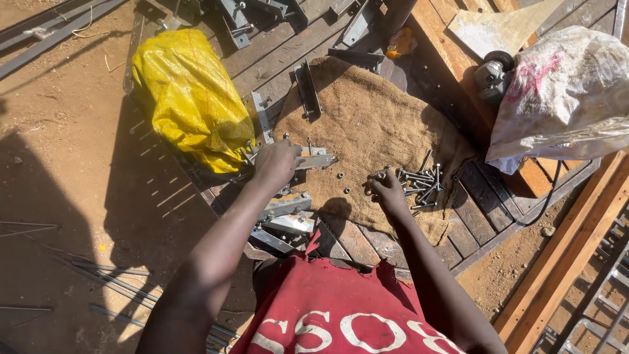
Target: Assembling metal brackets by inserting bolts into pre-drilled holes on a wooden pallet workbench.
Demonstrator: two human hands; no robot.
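Gripping a flat metal bracket [313, 159] at its near end, the left hand [278, 164] has its fingers curled over the piece, which lies on the burlap sacking [373, 124] at that cloth's left edge, with short studs standing up from it. The right hand [386, 190] rests on the same sacking just beside a loose heap of bolts [420, 183]; its fingers are bent inward and seem to pinch something small, though what it is I cannot tell. A few loose nuts [341, 176] lie scattered on the cloth between the two hands.

The small parts look like the likeliest trouble. The sacking is wrinkled and coarse, so a nudged nut could roll off or sink into the weave, and beneath it the slatted wooden platform [485, 196] has gaps a nut could probably drop through to the dirt. The bolt heap is tangled, so pulling one out may scatter the rest toward the cloth's near edge.

The bracket's edges and studs look raw, and a bare hand sliding along it could be scraped. More brackets [285, 216] are stacked loosely near the person's body, partly overhanging the platform edge; a knock from the left forearm could tip them off.

Further out, a yellow sack [190, 98] leans close to the left hand, and an angle grinder [493, 75] sits by a white sack [567, 92], its cable [553, 190] trailing over the boards, where it could snag.
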